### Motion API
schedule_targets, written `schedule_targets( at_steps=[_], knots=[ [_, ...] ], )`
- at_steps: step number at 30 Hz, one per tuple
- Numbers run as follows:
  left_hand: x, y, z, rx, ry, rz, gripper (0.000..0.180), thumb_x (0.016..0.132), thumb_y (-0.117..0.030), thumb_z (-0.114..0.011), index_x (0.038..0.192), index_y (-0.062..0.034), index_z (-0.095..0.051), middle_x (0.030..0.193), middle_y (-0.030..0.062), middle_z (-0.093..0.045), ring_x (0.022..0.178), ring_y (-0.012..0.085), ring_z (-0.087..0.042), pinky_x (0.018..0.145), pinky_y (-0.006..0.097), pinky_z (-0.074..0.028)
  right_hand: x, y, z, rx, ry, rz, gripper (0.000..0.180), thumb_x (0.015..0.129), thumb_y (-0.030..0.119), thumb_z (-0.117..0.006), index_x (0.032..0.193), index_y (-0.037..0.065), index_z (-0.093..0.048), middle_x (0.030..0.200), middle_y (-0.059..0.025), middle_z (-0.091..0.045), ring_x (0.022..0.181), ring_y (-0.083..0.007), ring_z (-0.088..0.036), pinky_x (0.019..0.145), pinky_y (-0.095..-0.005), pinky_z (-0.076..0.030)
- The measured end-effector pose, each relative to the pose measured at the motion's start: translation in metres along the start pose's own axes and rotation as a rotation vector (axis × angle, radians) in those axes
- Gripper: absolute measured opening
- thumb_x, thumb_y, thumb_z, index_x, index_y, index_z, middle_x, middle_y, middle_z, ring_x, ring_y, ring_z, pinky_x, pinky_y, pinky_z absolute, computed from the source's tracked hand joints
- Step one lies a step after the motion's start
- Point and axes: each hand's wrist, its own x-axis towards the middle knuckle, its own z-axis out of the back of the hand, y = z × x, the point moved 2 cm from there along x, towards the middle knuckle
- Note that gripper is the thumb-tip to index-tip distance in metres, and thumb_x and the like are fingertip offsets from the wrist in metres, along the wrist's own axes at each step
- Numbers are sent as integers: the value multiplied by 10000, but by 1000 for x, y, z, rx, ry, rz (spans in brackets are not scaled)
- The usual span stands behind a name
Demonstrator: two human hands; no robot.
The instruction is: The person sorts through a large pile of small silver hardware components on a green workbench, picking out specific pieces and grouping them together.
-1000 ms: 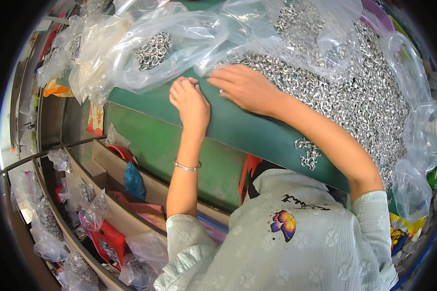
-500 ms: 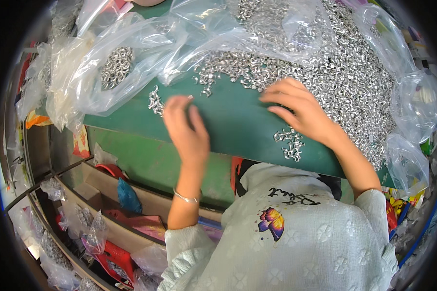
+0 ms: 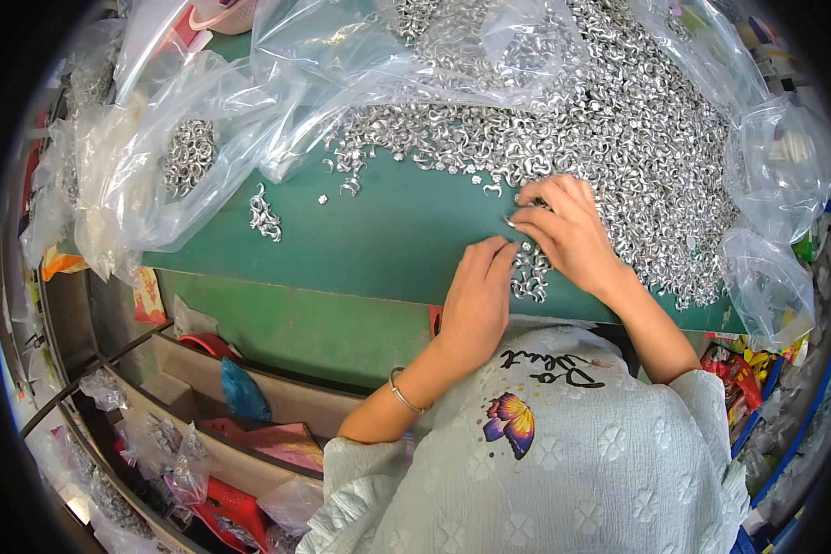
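Observation:
A broad heap of small silver curved metal pieces [image 3: 656, 175] spreads over the green tabletop [image 3: 369, 240]. My right hand [image 3: 572, 231] rests at the heap's near left edge, its fingers curled down and closed over several pieces. Just left of it, my left hand [image 3: 477, 295] has its fingers pressed together, tips beside a little group of metal pieces [image 3: 530, 274] lying between the two hands. What either set of fingertips holds is too small to make out. Farther left lies a separate small cluster of metal pieces [image 3: 264, 215].
Clear plastic bags [image 3: 291, 102] lie along the far side, one holding silver rings [image 3: 190, 157]. Another clear bag [image 3: 762, 286] hangs at the right end. Below left stand open drawers [image 3: 180, 374] with a blue bag [image 3: 243, 390] and a red basket [image 3: 226, 512].
My left hand has moved right and nearer, from the small left cluster to beside my right hand. My right hand has shifted slightly at the heap's edge. The view has shifted a little.

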Motion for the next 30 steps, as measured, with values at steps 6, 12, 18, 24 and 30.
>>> schedule_targets(
  at_steps=[6, 12, 18, 24, 30],
  knots=[
    [2, 19, 43, 154, -405, 107, 219, 851, 86, -568, 1060, 21, -567, 1052, 184, -570, 1019, 354, -541, 905, 430, -429, 65, 15, -59, 56, 59, 282, 65, 790, 147, -684, 815, 97, -651, 840, -19, -538, 868, -205, -511, 765, -346, -382],
    [-2, 44, 79, 491, -378, 115, 351, 858, 5, -630, 1201, -23, -563, 1178, 140, -533, 1102, 329, -502, 917, 407, -382, 98, 36, -77, 299, 50, 250, 135, 833, 84, -615, 952, 88, -678, 955, -45, -621, 962, -236, -560, 831, -366, -427],
    [0, 82, 96, 421, -420, 116, 160, 844, 15, -636, 999, -24, -637, 1027, 124, -570, 945, 305, -537, 829, 395, -420, 125, 17, -61, -32, -97, 10, 380, 857, 192, -661, 1214, 78, -595, 1291, -122, -550, 1226, -316, -478, 1029, -446, -366],
    [18, 113, 139, 604, -598, 64, 169, 839, 20, -633, 998, -37, -636, 1031, 123, -571, 970, 311, -536, 827, 398, -419, 93, 31, -64, -201, 173, 141, 519, 838, 253, -700, 1307, 98, -540, 1442, -122, -427, 1373, -346, -337, 1104, -482, -297],
    [29, 75, 113, 623, -463, 80, 247, 820, -99, -721, 1049, -64, -638, 1081, 95, -579, 1025, 286, -539, 868, 396, -378, 100, 25, -45, 13, 98, 72, 406, 837, 205, -689, 1218, 87, -609, 1381, -109, -496, 1368, -300, -360, 1121, -477, -288]
  ],
)
